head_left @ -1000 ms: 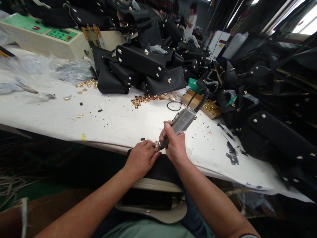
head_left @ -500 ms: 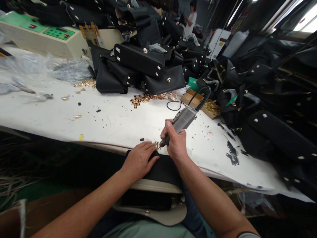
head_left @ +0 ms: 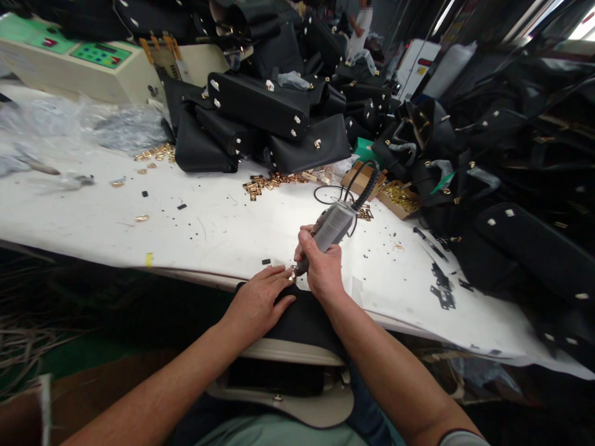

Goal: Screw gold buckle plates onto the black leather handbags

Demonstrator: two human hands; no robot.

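Observation:
A grey electric screwdriver (head_left: 335,224) with a black cable is gripped in my right hand (head_left: 321,263), its tip pointing down-left at a small gold metal fitting (head_left: 292,274). My left hand (head_left: 260,296) presses on a black bag (head_left: 304,319) at the table edge, fingers close together beside the fitting. The bag lies partly over the edge and on my lap, its beige lining and flap (head_left: 320,409) facing me. Where the tip meets the fitting is too small to make out.
Black bags (head_left: 258,105) are piled along the back and right. Loose gold fittings (head_left: 253,188), a box of gold parts (head_left: 400,199) and black plates (head_left: 442,288) lie on the white table (head_left: 93,217). A control machine (head_left: 106,68) stands back left; a person (head_left: 360,31) is behind.
The screwdriver and my right hand have moved slightly left, and the tip has come to the gold fitting. My left hand has barely shifted. The view has tilted a little.

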